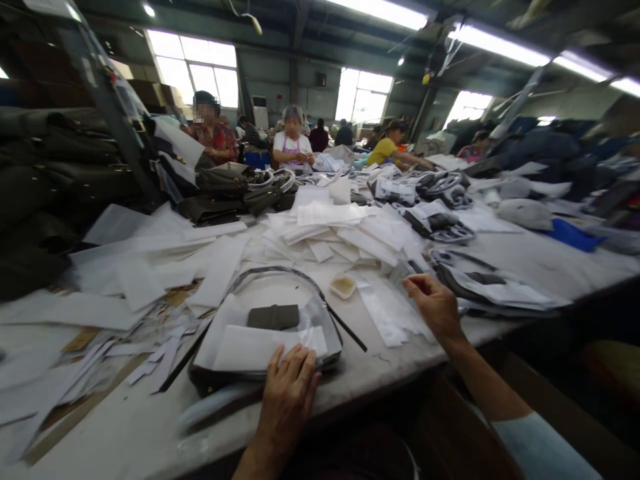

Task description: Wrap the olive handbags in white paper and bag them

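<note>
A dark handbag (pixel 200 380) lies on the worktable in front of me, its handle arching toward the far side. White foam sheeting (pixel 240 343) covers its upper face, and a small grey-green strap piece (pixel 273 317) rests on that. My left hand (pixel 290 393) lies over the bag's near edge, fingers stretched out on the foam. To the right, my right hand (pixel 435 307) is raised above the table with thumb and fingertips pinched together. A greyish, see-through patch (pixel 404 270) shows at those fingertips; whether it is held cannot be made out.
A small dish (pixel 343 285) with yellowish contents stands beyond the bag. Clear plastic sleeves (pixel 385 313) lie right of it. White foam sheets (pixel 320 230) are heaped behind, paper scraps (pixel 160 347) lie left, and another wrapped bag (pixel 490 287) lies right. Several people work farther back.
</note>
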